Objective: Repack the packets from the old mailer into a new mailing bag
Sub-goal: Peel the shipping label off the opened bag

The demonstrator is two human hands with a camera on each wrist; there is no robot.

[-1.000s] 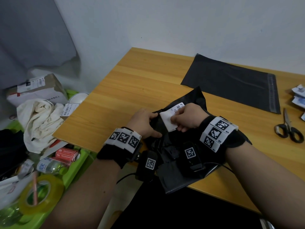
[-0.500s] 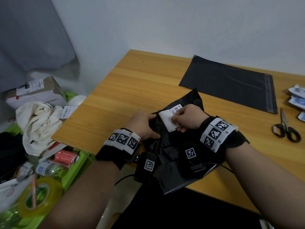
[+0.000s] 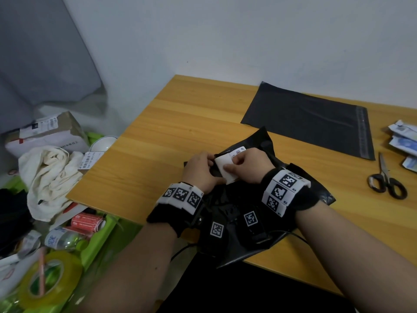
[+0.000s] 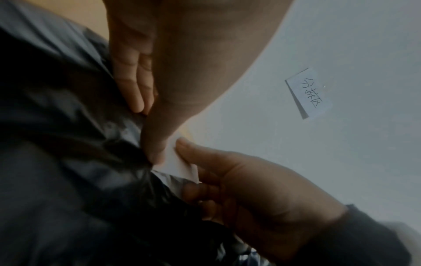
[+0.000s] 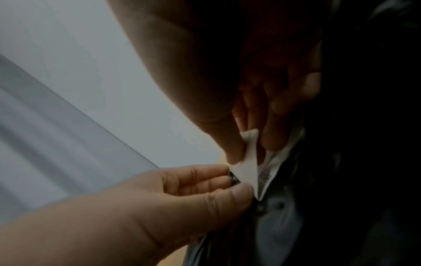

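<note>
The old mailer [image 3: 265,143], black and crumpled, lies on the wooden table [image 3: 180,123] under both wrists. A white label [image 3: 225,171] on it is partly lifted. My right hand [image 3: 230,164] pinches the loose flap of the label [image 5: 248,162] between thumb and fingers. My left hand [image 3: 213,160] pinches the black plastic of the mailer [image 4: 68,144] right beside the label's [image 4: 180,165] stuck edge. The new mailing bag [image 3: 304,118], flat and dark grey, lies behind them toward the wall. What the old mailer holds is hidden.
Black-handled scissors [image 3: 385,181] lie to the right. Several white and blue packets [image 3: 404,141] sit at the table's right edge. Left of the table, on the floor, are a green bin [image 3: 94,240], a tape roll [image 3: 45,283], cloth [image 3: 52,177] and a box [image 3: 47,134].
My right hand has edged a little left toward my left hand, keeping its pinch on the label. The left hand still holds the mailer in the same spot.
</note>
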